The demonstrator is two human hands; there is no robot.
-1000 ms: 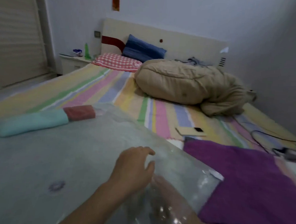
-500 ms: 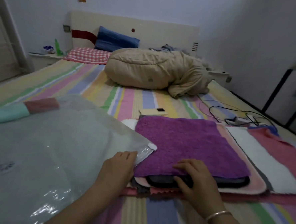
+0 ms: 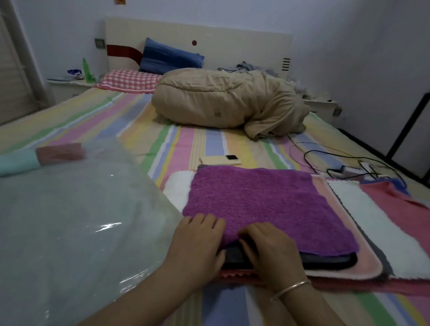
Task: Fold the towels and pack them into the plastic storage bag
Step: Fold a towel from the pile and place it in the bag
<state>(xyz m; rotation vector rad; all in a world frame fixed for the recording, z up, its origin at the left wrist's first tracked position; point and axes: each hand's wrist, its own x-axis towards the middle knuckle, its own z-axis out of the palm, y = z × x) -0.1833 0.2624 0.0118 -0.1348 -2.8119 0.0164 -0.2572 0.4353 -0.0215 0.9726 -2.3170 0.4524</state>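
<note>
Purple towel tops the stack, both hands at its near edge.

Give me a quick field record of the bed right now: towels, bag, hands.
towel stack: purple towel on top, dark towel under it, pink and white layers below
plastic storage bag: lies flat left of the stack; rolled teal towel at its far edge
left hand: on the stack's near left corner
right hand: fingers tucked under the purple towel's near edge
phone: beyond the stack
</note>
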